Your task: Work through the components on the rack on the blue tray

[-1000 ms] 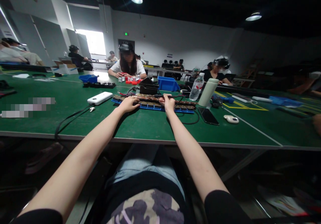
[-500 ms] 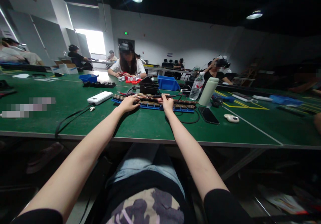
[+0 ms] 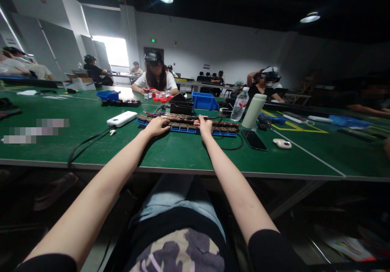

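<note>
The green table spread out before me, and the long blue rack lay across it straight ahead, bearing a layer of thin copper-coloured strips. Just behind it stood a black box and, farther back, a blue plastic bin. A pale green flask stood past the rack's right end, in front of a clear water bottle. My left hand lay over the strips left of centre, fingers bent; whether they gripped any, I couldn't tell. My right hand, right of centre, had its fingers closed on a slim dark tool above the strips. A smartphone lay near the flask, an earbud case to its right, and one loose earbud off to my left.
</note>
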The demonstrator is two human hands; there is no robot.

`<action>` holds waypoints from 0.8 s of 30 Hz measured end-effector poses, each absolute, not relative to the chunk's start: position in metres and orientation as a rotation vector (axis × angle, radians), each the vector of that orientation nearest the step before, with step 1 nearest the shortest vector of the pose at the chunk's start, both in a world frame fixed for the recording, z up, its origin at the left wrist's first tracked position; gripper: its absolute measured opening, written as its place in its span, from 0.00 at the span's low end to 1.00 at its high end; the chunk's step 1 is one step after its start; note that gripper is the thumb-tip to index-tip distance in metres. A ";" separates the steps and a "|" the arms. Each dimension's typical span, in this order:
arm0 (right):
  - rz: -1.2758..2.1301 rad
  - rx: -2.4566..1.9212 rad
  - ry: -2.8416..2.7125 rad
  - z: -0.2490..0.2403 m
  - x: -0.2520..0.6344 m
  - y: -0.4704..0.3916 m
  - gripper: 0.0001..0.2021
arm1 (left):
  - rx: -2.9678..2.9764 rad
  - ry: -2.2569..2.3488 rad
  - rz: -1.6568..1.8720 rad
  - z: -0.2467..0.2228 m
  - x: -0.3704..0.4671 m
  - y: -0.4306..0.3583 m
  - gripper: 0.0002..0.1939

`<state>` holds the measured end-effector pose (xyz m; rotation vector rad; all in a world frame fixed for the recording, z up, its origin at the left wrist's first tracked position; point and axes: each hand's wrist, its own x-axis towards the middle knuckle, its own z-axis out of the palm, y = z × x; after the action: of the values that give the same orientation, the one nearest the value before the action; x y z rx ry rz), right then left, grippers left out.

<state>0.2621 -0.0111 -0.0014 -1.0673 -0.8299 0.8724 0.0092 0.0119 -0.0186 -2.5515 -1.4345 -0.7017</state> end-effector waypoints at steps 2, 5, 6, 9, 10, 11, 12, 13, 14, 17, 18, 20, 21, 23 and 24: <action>0.866 -1.078 -0.827 -0.002 0.262 -0.011 0.11 | -2.551 -1.436 -0.710 -0.019 0.009 0.012 0.21; 0.856 -1.095 -0.829 -0.002 0.262 -0.012 0.12 | -2.555 -1.437 -0.727 -0.019 0.009 0.012 0.21; 0.854 -1.103 -0.831 -0.002 0.262 -0.012 0.13 | -2.558 -1.435 -0.732 -0.019 0.008 0.013 0.21; 0.857 -1.113 -0.834 -0.001 0.262 -0.014 0.14 | -2.570 -1.423 -0.737 -0.020 0.008 0.013 0.21; 0.861 -1.109 -0.833 -0.001 0.262 -0.015 0.14 | -2.572 -1.420 -0.736 -0.020 0.008 0.013 0.21; 0.863 -1.105 -0.831 0.000 0.262 -0.016 0.14 | -2.572 -1.419 -0.736 -0.020 0.008 0.014 0.22; 0.864 -1.104 -0.829 0.000 0.262 -0.017 0.15 | -2.571 -1.420 -0.734 -0.020 0.008 0.014 0.22; 0.863 -1.106 -0.829 0.001 0.261 -0.017 0.15 | -2.569 -1.423 -0.732 -0.020 0.008 0.014 0.22; 0.861 -1.111 -0.829 0.001 0.261 -0.018 0.15 | -2.566 -1.426 -0.731 -0.020 0.008 0.014 0.22; 0.856 -1.129 -0.837 0.000 0.261 -0.018 0.15 | -2.564 -1.435 -0.720 -0.020 0.008 0.013 0.22; 0.854 -1.133 -0.840 0.000 0.261 -0.017 0.15 | -2.567 -1.438 -0.717 -0.020 0.008 0.013 0.22; 0.848 -1.138 -0.844 -0.001 0.262 -0.016 0.14 | -2.573 -1.444 -0.718 -0.019 0.008 0.012 0.22; 0.845 -1.139 -0.847 -0.002 0.262 -0.016 0.14 | -2.576 -1.445 -0.723 -0.019 0.008 0.012 0.22; 0.840 -1.136 -0.851 -0.003 0.262 -0.015 0.13 | -2.575 -1.440 -0.740 -0.019 0.008 0.011 0.21; 0.839 -1.133 -0.850 -0.004 0.262 -0.014 0.12 | -2.570 -1.433 -0.747 -0.019 0.008 0.011 0.21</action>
<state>0.2621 -0.0142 -0.0036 -1.1326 -0.8501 0.8391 0.0082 0.0113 -0.0189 -2.5703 -1.4332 -0.7475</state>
